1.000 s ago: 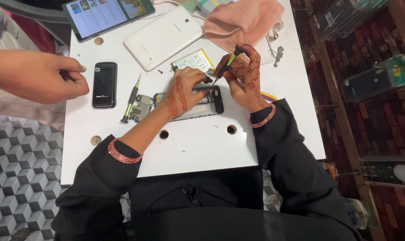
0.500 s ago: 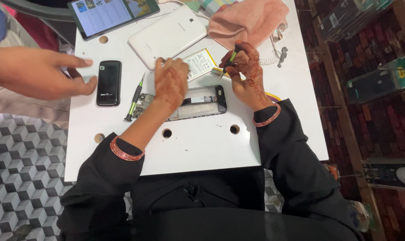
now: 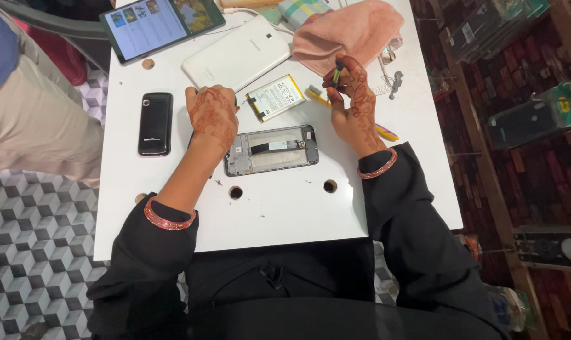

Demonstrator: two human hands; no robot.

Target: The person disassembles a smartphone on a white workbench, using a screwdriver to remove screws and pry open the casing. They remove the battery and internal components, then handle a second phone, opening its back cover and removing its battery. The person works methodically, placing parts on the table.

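Observation:
An opened phone chassis point(image 3: 271, 150) with its inner parts bare lies in the middle of the white table point(image 3: 285, 214). My left hand point(image 3: 213, 116) rests palm down just left of it, fingers curled toward the white tablet point(image 3: 235, 53); what is under the palm is hidden. My right hand point(image 3: 351, 104) is raised above the chassis's right end and pinches a small dark screwdriver point(image 3: 336, 70) upright. A loose flat battery point(image 3: 276, 97) lies between the two hands. A yellow tool point(image 3: 386, 132) pokes out from under my right hand.
A black phone point(image 3: 155, 123) lies at the left. A dark tablet with a lit screen point(image 3: 159, 22) sits at the far left corner. A pink cloth point(image 3: 348, 28) and small metal parts point(image 3: 395, 79) are at the back right. Another person's beige trouser leg point(image 3: 39, 126) stands left of the table.
My left hand has slid left off the chassis, leaving it uncovered. The other person's hand has pulled away from the black phone. My right hand still holds the screwdriver up.

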